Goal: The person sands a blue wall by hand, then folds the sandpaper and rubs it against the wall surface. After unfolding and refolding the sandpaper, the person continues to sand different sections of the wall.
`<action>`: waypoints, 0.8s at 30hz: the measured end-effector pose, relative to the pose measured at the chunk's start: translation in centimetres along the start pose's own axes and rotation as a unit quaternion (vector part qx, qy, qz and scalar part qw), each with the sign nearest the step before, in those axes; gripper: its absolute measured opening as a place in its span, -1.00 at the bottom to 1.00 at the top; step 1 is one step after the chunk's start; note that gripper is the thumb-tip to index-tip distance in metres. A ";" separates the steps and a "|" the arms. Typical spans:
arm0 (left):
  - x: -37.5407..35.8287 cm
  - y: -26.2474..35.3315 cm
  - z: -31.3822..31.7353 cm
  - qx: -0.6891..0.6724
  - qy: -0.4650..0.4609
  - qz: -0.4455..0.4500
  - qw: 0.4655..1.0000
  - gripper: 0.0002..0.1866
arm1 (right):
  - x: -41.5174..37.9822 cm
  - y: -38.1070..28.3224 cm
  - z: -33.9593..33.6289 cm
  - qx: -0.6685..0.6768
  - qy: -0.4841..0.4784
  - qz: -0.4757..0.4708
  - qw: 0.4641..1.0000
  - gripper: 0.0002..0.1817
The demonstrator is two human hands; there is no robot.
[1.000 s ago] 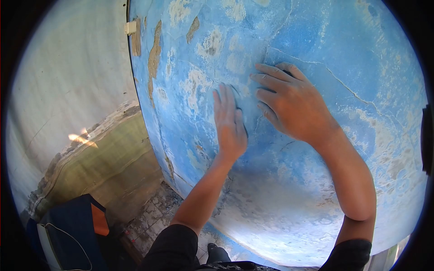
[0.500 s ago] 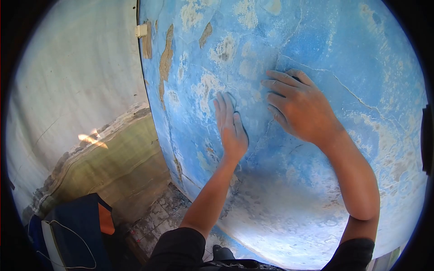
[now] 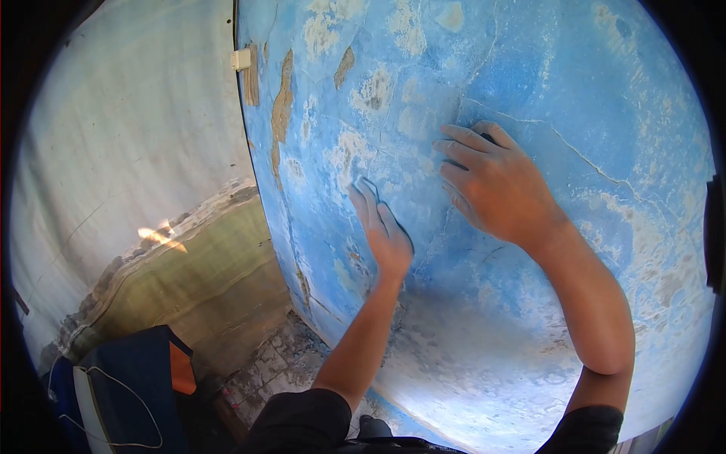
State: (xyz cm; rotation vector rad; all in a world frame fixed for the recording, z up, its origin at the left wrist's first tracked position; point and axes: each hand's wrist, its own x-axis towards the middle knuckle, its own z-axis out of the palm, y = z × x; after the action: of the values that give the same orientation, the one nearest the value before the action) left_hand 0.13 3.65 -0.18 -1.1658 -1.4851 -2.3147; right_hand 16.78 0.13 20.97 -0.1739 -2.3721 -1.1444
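Observation:
My left hand (image 3: 386, 231) lies with fingers stretched out and slightly apart against a blue painted wall (image 3: 423, 197), beside a whitish worn patch. It holds nothing that I can see. Higher and to its right, my right hand (image 3: 495, 181) is bent over the wall surface, its fingers curved and whitish with dust. A small dark patch (image 3: 488, 138) shows between its thumb and forefinger; most of whatever lies under that hand is hidden. The paint around both hands is cracked, scuffed and flaking.
A pale wall (image 3: 151, 113) with an olive lower band meets the blue one at the left. A small cream fitting (image 3: 240, 60) sits near that corner. At lower left stands a dark blue and orange object (image 3: 136, 371) with a cord. Dusty floor tiles (image 3: 265, 367) lie below.
My left hand has slid slightly down the wall and its fingers tilt further left. My right hand has shifted a little left and down. The view has moved slightly.

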 end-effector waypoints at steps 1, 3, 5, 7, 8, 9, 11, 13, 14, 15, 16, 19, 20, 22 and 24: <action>-2.2 0.4 0.4 0.003 0.000 0.000 1.000 -0.40 | 0.0 0.0 0.0 -0.007 0.000 0.000 1.000 -0.88; -5.4 1.8 0.8 0.022 -0.035 0.022 0.999 -0.41 | 0.2 -0.1 0.0 -0.010 0.004 0.002 1.000 -0.88; -4.0 3.3 0.6 0.015 -0.060 0.060 0.996 -0.40 | 0.1 -0.1 -0.1 0.014 -0.014 0.013 1.000 -0.87; -1.5 4.2 1.2 0.000 -0.080 0.093 0.992 -0.40 | -0.1 -0.2 -0.1 0.010 -0.009 0.009 1.000 -0.90; 0.7 4.2 0.8 -0.005 -0.088 0.127 0.988 -0.39 | 0.0 -0.1 -0.1 0.004 0.001 0.004 1.000 -0.90; 2.0 4.1 0.5 -0.008 -0.095 0.160 0.983 -0.39 | 0.0 0.0 -0.2 0.003 0.000 0.000 1.000 -0.90; 2.4 2.8 0.4 -0.009 -0.062 0.120 0.991 -0.39 | -0.1 -0.1 -0.3 0.008 0.003 0.005 1.000 -0.90; 1.1 2.5 0.3 -0.002 -0.033 0.060 0.998 -0.38 | 0.0 0.0 -0.4 0.011 0.007 0.002 1.000 -0.90; -1.3 2.7 0.5 0.008 -0.039 0.036 0.999 -0.38 | 0.1 0.0 -0.4 0.016 0.011 0.007 1.000 -0.89; -3.8 3.0 0.7 0.032 -0.068 0.077 0.994 -0.38 | 0.1 0.0 -0.3 0.024 0.014 0.002 1.000 -0.89; -4.8 3.7 0.6 0.055 -0.098 0.121 0.986 -0.38 | 0.1 0.2 -0.3 0.020 0.016 0.003 1.000 -0.89; -1.8 4.8 -0.2 0.044 -0.174 0.194 0.965 -0.38 | 0.2 0.0 -0.1 0.028 0.021 0.012 0.999 -0.90; -0.1 4.6 -0.2 0.041 -0.170 0.190 0.966 -0.38 | 0.2 0.2 -0.1 0.036 0.027 0.019 0.999 -0.90; 2.9 4.2 -0.1 0.029 -0.100 0.183 0.978 -0.38 | 0.2 0.4 -0.4 0.036 0.024 0.017 0.999 -0.89; 2.4 2.8 0.0 0.032 -0.073 0.146 0.986 -0.38 | 0.2 0.4 -0.6 0.041 0.024 0.018 0.999 -0.88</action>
State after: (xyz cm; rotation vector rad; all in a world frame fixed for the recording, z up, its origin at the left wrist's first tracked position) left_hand -0.08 2.86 3.40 -1.4520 -1.3170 -2.0136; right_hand 16.92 -0.09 21.63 -0.1579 -2.3602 -1.0216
